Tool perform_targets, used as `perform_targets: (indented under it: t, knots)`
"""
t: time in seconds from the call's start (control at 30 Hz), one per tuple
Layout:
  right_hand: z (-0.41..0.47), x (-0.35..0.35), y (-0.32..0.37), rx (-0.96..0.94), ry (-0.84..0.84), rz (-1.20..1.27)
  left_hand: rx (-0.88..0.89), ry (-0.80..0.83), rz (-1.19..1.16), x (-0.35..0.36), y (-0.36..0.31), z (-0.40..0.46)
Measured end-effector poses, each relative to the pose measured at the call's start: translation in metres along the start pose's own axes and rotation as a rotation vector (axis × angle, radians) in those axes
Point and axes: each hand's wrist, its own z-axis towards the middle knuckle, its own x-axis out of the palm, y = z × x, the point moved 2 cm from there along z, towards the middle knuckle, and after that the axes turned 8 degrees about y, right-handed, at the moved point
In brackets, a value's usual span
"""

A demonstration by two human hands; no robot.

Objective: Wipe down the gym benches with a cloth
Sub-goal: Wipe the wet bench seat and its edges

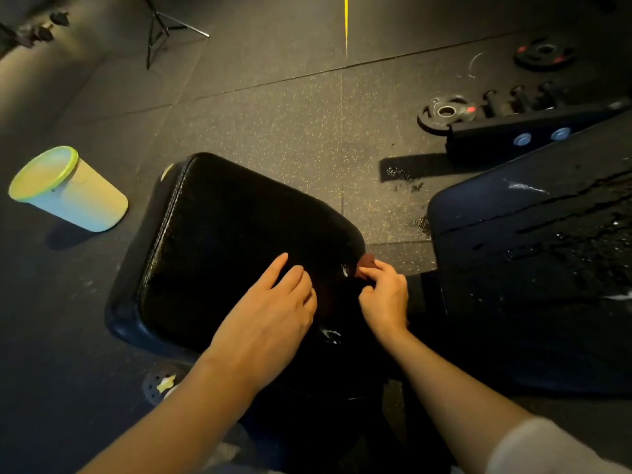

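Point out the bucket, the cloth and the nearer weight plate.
bucket (73, 196): head view, on its pale side wall.
cloth (366, 261): head view, on the brown corner showing above the right hand.
nearer weight plate (431, 118): head view, on its dark face left of the hub.

bucket (68, 189) pale with green rim, on floor left | weight plates: one (446, 112) near right, one (544, 53) farther back | tripod stand (160, 27) top left | yellow floor line (346, 22) top centre | speckled rubber floor (273, 107)

The black padded vinyl bench seat (239, 241) is looking glossy and wet, the speckled rubber floor (290, 114) is staying matt, the pale plastic bucket (78, 196) is looking smooth.
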Motion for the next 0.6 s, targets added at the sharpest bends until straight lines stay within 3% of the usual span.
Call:
perform_targets:
  t: [0.13,0.17,0.27,0.33,0.47,0.6]
  knots:
    - [-0.043,0.011,0.021,-0.404,0.036,-0.089,-0.014,0.009,0.023,0.000,-0.003,0.000]
    - [-0.035,0.009,0.015,-0.402,0.049,-0.115,-0.012,0.022,0.008,0.001,-0.002,-0.001]
    - [0.002,-0.002,0.002,-0.163,0.090,-0.149,-0.003,0.025,-0.010,0.000,0.001,0.000]
    - [-0.003,-0.004,0.014,-0.196,0.050,-0.140,-0.005,0.013,-0.006,0.000,-0.001,0.000]
    - [-0.039,0.006,0.017,-0.447,0.077,-0.194,0.014,0.033,0.008,-0.001,-0.003,0.001]
    - [0.002,-0.008,-0.003,-0.212,0.135,-0.277,0.004,0.023,-0.006,-0.001,-0.001,0.000]
